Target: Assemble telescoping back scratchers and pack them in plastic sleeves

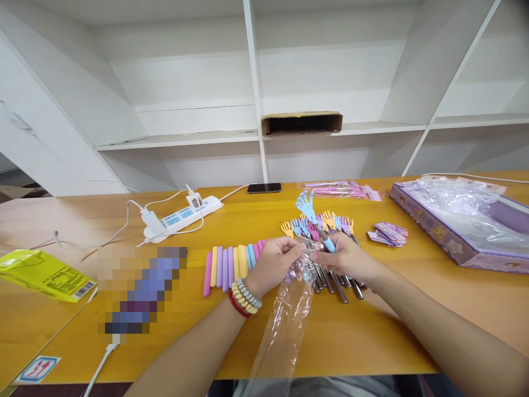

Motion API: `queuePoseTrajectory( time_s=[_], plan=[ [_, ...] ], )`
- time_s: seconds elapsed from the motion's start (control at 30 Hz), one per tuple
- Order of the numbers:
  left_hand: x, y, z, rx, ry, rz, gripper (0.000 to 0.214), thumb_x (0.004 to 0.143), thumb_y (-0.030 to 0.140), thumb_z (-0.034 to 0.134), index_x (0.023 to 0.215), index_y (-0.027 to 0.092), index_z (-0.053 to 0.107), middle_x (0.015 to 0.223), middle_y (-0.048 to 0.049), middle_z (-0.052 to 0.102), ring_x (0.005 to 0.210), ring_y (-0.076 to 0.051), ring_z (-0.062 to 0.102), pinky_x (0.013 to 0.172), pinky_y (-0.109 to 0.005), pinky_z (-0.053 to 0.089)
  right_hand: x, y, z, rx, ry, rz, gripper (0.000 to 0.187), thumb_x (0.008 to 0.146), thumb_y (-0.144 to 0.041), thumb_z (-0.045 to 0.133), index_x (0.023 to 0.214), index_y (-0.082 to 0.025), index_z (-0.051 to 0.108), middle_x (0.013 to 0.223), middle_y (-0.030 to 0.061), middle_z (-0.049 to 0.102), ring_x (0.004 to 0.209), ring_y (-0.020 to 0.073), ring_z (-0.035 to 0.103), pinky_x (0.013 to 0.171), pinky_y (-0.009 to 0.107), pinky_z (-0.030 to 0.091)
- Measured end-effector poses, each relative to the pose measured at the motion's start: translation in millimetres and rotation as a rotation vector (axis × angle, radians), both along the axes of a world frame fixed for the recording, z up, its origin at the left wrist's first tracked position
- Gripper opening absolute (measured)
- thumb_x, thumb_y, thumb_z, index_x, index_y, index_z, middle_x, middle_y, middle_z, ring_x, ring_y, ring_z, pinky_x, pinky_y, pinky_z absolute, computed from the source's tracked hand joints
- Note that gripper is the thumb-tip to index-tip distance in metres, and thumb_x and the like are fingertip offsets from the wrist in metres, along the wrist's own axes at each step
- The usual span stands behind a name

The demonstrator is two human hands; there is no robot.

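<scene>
My right hand (pixel 349 256) is closed on a back scratcher with a light blue hand-shaped head (pixel 306 207) that points up and away from me. My left hand (pixel 275 262) pinches the upper end of a long clear plastic bag (pixel 285 320), which hangs toward the table's front edge. The fingertips of both hands nearly meet at the bag's opening. Beneath and behind them lies a pile of back scratchers (pixel 341 295) with metal rods and yellow, blue, pink and purple heads. Left of my left hand is a row of coloured tube handles (pixel 225 267), partly hidden by it.
Purple cards (pixel 388 234) lie right of the pile, near a purple display box (pixel 458 256) holding clear plastic. Packaged pink items (pixel 339 189) and a black phone (pixel 264 188) lie behind. On the left are a power strip (pixel 185 218), a blurred-out device (pixel 144 292) and a yellow packet (pixel 45 275).
</scene>
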State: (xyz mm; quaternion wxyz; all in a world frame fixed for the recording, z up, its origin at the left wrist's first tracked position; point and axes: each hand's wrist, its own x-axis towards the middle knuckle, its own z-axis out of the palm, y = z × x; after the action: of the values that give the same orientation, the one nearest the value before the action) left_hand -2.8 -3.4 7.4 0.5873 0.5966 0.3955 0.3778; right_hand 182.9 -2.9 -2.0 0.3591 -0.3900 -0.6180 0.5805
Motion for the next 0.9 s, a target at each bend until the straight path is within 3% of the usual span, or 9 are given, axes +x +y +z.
queuePoseTrajectory(
  time_s=[0.13,0.33,0.57,0.63,0.73,0.83,0.9],
  plan=[
    [0,1,-0.9,0.011,0.035,0.019,0.032,0.080,0.044,0.057,0.074,0.012,0.057,0.055,-0.0018,0.059,0.041,-0.010,0.056,0.037,-0.019,0.043,0,-1,2.8,-0.048,0.054,0.004,0.036,0.070,-0.044,0.068,0.061,-0.015,0.050,0.047,-0.0053,0.041,0.038,0.0026,0.028,0.038,0.020,0.016],
    [-4,4,4.0,-0.046,-0.008,-0.094,0.030,0.079,0.041,0.058,0.087,0.012,0.060,0.070,-0.0044,0.064,0.047,-0.010,0.059,0.035,-0.017,0.037,3,1,10.0,-0.072,-0.005,-0.153,0.041,0.072,-0.047,0.066,0.054,-0.016,0.047,0.038,-0.0070,0.033,0.031,0.0025,0.024,0.034,0.020,0.011],
    [-13,4,13.0,-0.095,0.240,-0.302,0.022,0.077,0.034,0.059,0.069,0.013,0.057,0.053,0.0014,0.056,0.035,-0.003,0.042,0.033,-0.015,0.030,7,9,4.8,0.030,0.021,-0.342,0.041,0.069,-0.049,0.068,0.058,-0.016,0.045,0.042,-0.0066,0.036,0.033,0.0027,0.027,0.034,0.020,0.015],
    [-15,7,12.4,-0.074,0.236,-0.252,0.024,0.078,0.035,0.059,0.069,0.013,0.057,0.048,0.0029,0.052,0.034,-0.004,0.041,0.033,-0.015,0.030,9,11,5.0,0.046,0.058,-0.374,0.039,0.067,-0.051,0.069,0.066,-0.016,0.051,0.045,-0.0064,0.039,0.034,0.0028,0.027,0.034,0.020,0.015],
    [-19,15,10.7,-0.024,0.101,-0.022,0.022,0.076,0.034,0.062,0.076,0.013,0.059,0.050,0.0038,0.051,0.036,-0.003,0.041,0.034,-0.015,0.030,15,15,4.8,0.107,0.040,-0.438,0.044,0.064,-0.055,0.069,0.079,-0.015,0.057,0.049,-0.0049,0.044,0.036,0.0035,0.029,0.035,0.020,0.018],
    [-25,24,9.5,0.022,-0.043,0.205,0.022,0.073,0.032,0.067,0.081,0.013,0.058,0.059,0.0022,0.056,0.039,-0.002,0.042,0.036,-0.015,0.031,22,20,2.2,0.193,-0.064,-0.469,0.047,0.064,-0.060,0.065,0.071,-0.014,0.057,0.047,-0.0032,0.045,0.038,0.0047,0.031,0.038,0.021,0.022],
    [-26,27,7.9,0.040,-0.092,0.260,0.025,0.072,0.033,0.068,0.080,0.012,0.056,0.064,0.0005,0.059,0.042,-0.003,0.044,0.038,-0.015,0.035,25,23,-0.1,0.213,-0.123,-0.432,0.048,0.068,-0.062,0.061,0.063,-0.015,0.054,0.046,-0.0023,0.044,0.039,0.0051,0.032,0.039,0.022,0.022]
  ],
)
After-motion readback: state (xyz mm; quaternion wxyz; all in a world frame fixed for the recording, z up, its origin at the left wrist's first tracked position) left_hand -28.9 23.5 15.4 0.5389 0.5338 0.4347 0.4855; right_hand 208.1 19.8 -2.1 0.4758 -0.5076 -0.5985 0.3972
